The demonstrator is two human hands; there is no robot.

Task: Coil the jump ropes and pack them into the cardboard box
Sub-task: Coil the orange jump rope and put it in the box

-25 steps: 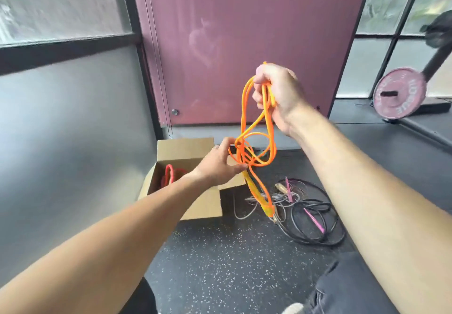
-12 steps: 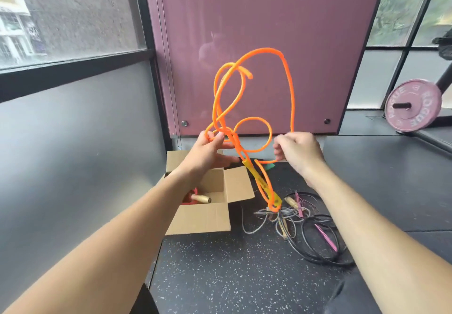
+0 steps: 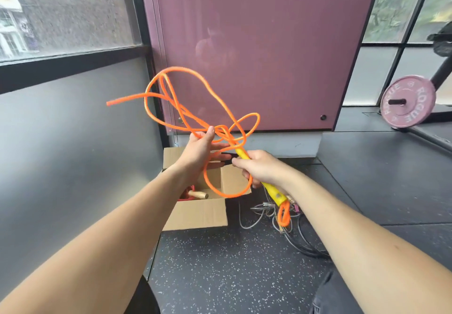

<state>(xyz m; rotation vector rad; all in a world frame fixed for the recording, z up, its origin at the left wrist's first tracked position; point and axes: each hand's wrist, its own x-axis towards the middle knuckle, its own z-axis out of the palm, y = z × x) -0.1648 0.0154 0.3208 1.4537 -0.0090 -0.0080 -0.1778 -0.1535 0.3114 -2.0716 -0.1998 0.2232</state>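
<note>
Head view looked down at two bare arms over a speckled floor (image 3: 232,277). The right hand (image 3: 261,170) was curled tight round the yellow handle (image 3: 275,192), hiding its middle. The left hand (image 3: 199,151) had its thumb up and its fingers nearly straight. The orange jump rope (image 3: 221,104) ran behind the thumb, and it was too hard to tell if that hand squeezed it. The rope stood up in big loose loops in the air above the cardboard box (image 3: 198,213), and one loop hung down in front of it.

The box sat open on the floor by the far wall. The left arm hid part of it. Inside, only a bit of a red rope (image 3: 187,192) and a wooden handle (image 3: 198,194) peeked out. A pile of thin ropes (image 3: 293,235) lay right of the box, partly behind the right arm. A small dark thing (image 3: 228,155) between the hands was hard to make out.

A pink weight plate (image 3: 408,102) far right read "ROGUE".
</note>
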